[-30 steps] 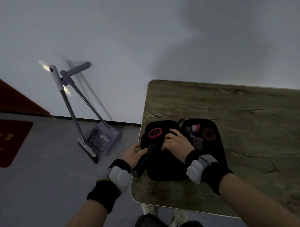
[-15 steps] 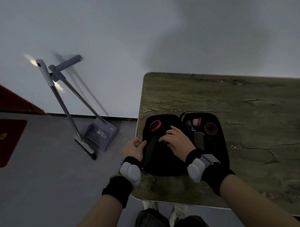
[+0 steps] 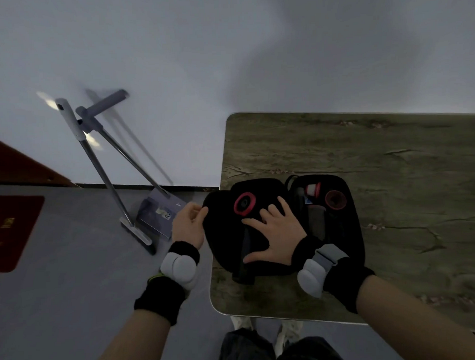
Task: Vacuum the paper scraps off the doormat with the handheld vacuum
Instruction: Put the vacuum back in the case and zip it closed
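A black zip case (image 3: 349,246) lies open on the wood-grain table (image 3: 391,153). Its left half holds a dark handheld vacuum with a red ring (image 3: 244,203); a black strap crosses that half. My right hand (image 3: 273,232) rests flat on the left half, fingers spread and straight. At the case's left rim, my left hand (image 3: 189,227) pinches the edge between thumb and curled fingers. The right half holds a red-and-white part (image 3: 313,190) and a dark red round part (image 3: 335,199). A red doormat (image 3: 12,230) lies on the floor at far left; I cannot make out any paper scraps on it.
A broom (image 3: 101,171) and a long-handled dustpan (image 3: 159,215) lean against the white wall left of the table. Grey floor lies between the table and the doormat. A brown door edge (image 3: 17,166) shows at far left. My shoes stand under the table's near edge.
My right hand has opened from curled fingers on the vacuum to a flat, spread palm. The left hand has slid up the case's left edge from the strap.
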`<state>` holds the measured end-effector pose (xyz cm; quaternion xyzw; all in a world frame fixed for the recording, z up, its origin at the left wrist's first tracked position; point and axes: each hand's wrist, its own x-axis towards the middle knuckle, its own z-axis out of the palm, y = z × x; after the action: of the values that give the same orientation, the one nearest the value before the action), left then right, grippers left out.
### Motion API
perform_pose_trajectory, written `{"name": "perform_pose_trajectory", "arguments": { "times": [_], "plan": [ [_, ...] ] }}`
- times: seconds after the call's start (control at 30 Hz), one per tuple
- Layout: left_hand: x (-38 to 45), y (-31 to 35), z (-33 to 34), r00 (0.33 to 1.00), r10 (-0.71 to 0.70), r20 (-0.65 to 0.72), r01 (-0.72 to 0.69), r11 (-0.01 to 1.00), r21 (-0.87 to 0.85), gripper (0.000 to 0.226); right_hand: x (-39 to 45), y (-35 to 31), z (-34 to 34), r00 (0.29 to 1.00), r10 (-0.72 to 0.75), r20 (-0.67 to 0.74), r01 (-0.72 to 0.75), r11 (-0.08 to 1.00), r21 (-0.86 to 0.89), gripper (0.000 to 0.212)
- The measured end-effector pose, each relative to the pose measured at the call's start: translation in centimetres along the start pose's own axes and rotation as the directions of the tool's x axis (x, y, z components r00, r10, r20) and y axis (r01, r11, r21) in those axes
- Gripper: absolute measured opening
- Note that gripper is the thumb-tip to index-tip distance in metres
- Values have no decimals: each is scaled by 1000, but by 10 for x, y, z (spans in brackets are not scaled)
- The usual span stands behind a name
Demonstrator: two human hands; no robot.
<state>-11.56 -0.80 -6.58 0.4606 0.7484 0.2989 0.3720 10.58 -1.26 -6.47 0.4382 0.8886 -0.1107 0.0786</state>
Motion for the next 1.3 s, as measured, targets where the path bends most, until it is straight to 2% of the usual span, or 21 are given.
{"name": "perform_pose_trajectory", "arguments": {
  "times": [0.07,0.17,0.23,0.3,0.4,0.63,0.73,0.83,0.87,0.97,1.13,1.3],
  "plan": [
    [-1,6,-3,993,105,-48,-100,990,97,17,-2,-13,-6,985,63,162,-64,998,-1,118],
    [-1,15,-3,979,185,-81,-172,974,146,16,1,-20,-6,971,85,225,-89,996,6,127],
    [3,14,-5,983,172,-69,-159,974,164,16,4,-18,-8,956,57,287,-63,998,11,133],
    [3,7,-9,990,139,25,-141,983,119,20,6,-20,-10,937,27,347,-25,1000,-10,131],
    [-1,-5,-14,975,125,186,-139,988,67,44,12,-22,-13,924,14,383,-4,1000,-26,124],
    [-12,-11,-20,946,215,242,-227,973,26,43,14,-21,-13,941,49,335,-93,988,119,110],
    [-14,-11,-24,933,246,261,-247,969,-29,38,11,-17,-13,969,89,232,-135,973,188,85],
    [-17,-13,-27,927,249,282,-236,969,-78,39,5,0,-5,982,110,152,-133,979,156,58],
    [-16,-14,-28,929,245,277,-233,969,-76,39,2,1,-2,981,107,159,-134,976,174,57],
    [-16,-14,-27,937,236,258,-228,972,-59,41,2,-14,6,976,59,212,-100,978,185,82],
    [-14,-11,-27,958,222,183,-230,973,25,44,13,-20,2,965,-12,262,4,1000,29,52],
    [-6,-15,-27,971,180,154,-188,982,36,41,6,-3,-2,963,0,270,10,999,-36,49]
  ]
}}
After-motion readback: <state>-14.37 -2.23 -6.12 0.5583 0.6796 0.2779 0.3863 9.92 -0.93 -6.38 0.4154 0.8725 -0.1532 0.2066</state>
